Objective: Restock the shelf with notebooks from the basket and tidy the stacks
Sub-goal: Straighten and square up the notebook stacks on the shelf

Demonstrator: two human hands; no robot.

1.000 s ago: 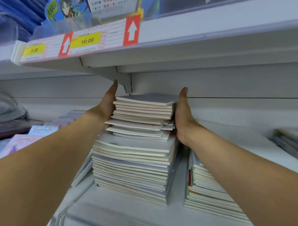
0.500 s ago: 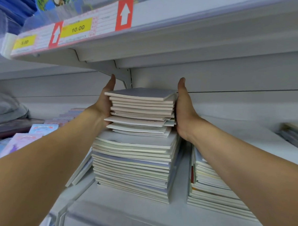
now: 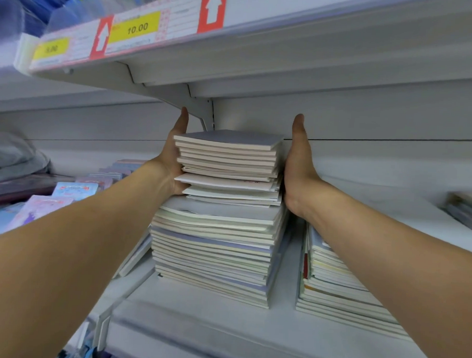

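On the upper shelf's edge strip (image 3: 181, 38) we read a yellow price tag (image 3: 134, 27) marked "10.00". A second yellow tag (image 3: 51, 48) farther left blurs; we cannot read it. Two red labels (image 3: 212, 10) carry white up-arrows.

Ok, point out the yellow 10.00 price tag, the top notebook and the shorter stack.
yellow 10.00 price tag (image 3: 134, 27), head view, its printed middle.
top notebook (image 3: 231, 139), head view, its cover.
shorter stack (image 3: 333, 288), head view, its page edges.

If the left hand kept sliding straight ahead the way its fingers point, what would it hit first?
Probably the white shelf bracket: the left hand points up and back along the notebook stack, its fingertip just below the bracket. Depth is unclear; it might reach the back wall instead.
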